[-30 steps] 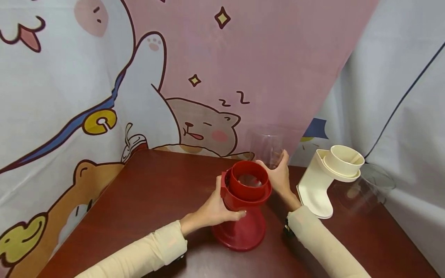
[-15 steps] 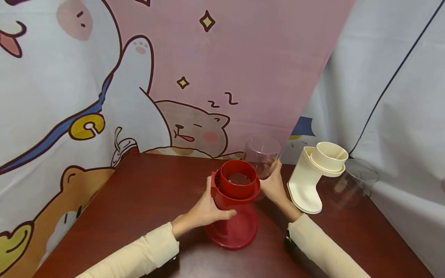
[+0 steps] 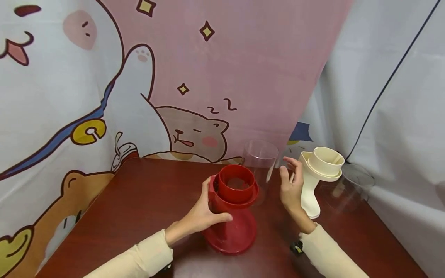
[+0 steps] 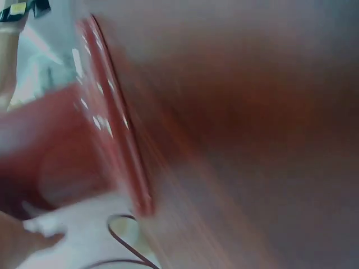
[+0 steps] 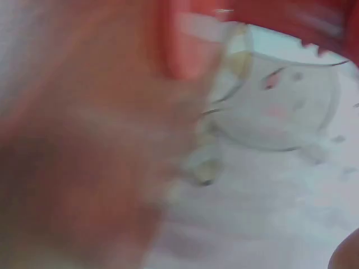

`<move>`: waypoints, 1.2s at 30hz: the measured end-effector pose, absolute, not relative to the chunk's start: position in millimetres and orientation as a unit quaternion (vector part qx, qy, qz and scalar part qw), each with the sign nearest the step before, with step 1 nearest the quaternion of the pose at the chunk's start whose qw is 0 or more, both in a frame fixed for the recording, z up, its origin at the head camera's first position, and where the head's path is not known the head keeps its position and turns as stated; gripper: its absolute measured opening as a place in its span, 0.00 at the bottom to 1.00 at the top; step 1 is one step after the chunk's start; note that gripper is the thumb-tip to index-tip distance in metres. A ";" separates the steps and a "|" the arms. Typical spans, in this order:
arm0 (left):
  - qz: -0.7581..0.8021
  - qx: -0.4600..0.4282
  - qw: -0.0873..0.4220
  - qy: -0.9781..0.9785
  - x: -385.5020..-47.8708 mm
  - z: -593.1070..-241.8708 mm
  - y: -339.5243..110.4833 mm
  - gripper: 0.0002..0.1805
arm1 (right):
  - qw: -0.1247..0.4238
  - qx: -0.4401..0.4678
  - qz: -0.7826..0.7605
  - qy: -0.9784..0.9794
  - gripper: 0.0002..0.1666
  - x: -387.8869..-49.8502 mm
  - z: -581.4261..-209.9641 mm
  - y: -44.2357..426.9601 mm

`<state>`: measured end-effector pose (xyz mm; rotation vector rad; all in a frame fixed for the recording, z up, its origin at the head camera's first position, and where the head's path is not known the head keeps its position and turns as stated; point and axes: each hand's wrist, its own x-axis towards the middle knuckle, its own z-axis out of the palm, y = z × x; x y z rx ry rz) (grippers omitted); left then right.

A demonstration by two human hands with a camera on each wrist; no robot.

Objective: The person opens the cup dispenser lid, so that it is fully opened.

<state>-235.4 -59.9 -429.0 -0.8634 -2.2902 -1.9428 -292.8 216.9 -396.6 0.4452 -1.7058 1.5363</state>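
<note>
My left hand [image 3: 197,218] grips the column of a red plastic stand [image 3: 238,186], thumb in front and fingers behind. The stand has a ring-shaped collar on top and a wide round base [image 3: 231,231]; in the left wrist view the base edge [image 4: 115,117] shows blurred. Behind the stand, a clear cylinder [image 3: 260,154] with an open top stands upright, its lower part partly hidden by the red collar. My right hand [image 3: 291,187] is raised between that cylinder and a cream stand [image 3: 325,162], fingers loosely bent, holding nothing.
On the right of the dark red-brown table [image 3: 156,189], the cream stand is of similar shape. Just behind it is another clear container [image 3: 358,181], near the grey-white curtain [image 3: 393,127]. A printed cartoon cloth [image 3: 243,69] hangs along the table's back edge.
My right hand has let go of the clear cylinder and moved right, toward the cream stand. The cylinder now stands by itself behind the red stand. My left hand stays on the red stand.
</note>
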 end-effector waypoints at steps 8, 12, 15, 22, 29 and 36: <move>-0.698 -0.176 0.080 -0.689 -169.2 -380.8 -53.0 0.29 | 0.195 0.296 0.675 -0.648 0.35 -270.3 -351.3 169.3; -0.708 -0.163 0.013 -0.687 -150.0 -369.1 -38.2 0.32 | -0.007 0.232 0.718 -0.656 0.46 -280.5 -354.4 165.3; -0.711 -0.147 -0.012 -0.688 -145.6 -370.3 -31.4 0.35 | -0.106 0.230 0.735 -0.629 0.46 -283.1 -363.3 163.9; -0.701 -0.127 0.014 -0.702 -154.8 -367.5 -24.6 0.39 | -0.095 0.168 0.773 -0.605 0.35 -272.4 -370.1 149.3; -0.715 -0.091 0.041 -0.692 -171.6 -366.9 -28.1 0.40 | 0.008 0.115 0.788 -0.605 0.30 -245.6 -376.9 123.4; -0.733 -0.120 0.033 -0.669 -188.1 -373.1 -38.3 0.37 | 0.115 0.099 0.736 -0.659 0.33 -219.4 -384.6 108.9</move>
